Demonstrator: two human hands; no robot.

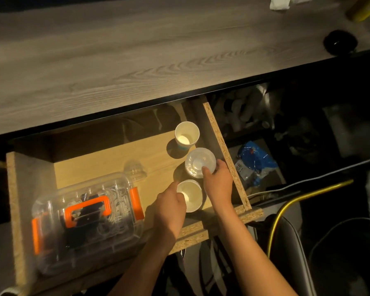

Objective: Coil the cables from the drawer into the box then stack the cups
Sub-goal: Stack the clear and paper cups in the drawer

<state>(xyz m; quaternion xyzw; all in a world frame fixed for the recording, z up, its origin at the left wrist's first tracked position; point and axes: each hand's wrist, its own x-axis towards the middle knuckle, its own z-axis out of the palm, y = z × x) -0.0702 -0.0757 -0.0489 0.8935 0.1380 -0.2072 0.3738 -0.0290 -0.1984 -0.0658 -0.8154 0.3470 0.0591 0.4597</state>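
Right hand (pixel 219 182) grip holds clear cup (pixel 200 162) by its rim, likely for nesting | left hand (pixel 171 207) grip steadies near paper cup (pixel 190 195) | cables already in box (pixel 86 216)

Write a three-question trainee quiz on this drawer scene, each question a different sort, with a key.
1. True or false: the clear box with orange latches is shut, with cables inside.
2. Which cup does the right hand hold? A) far paper cup B) clear plastic cup C) near paper cup
3. Fill in: the left hand has its grip on the ____ paper cup.

Key: 1 true; 2 B; 3 near.
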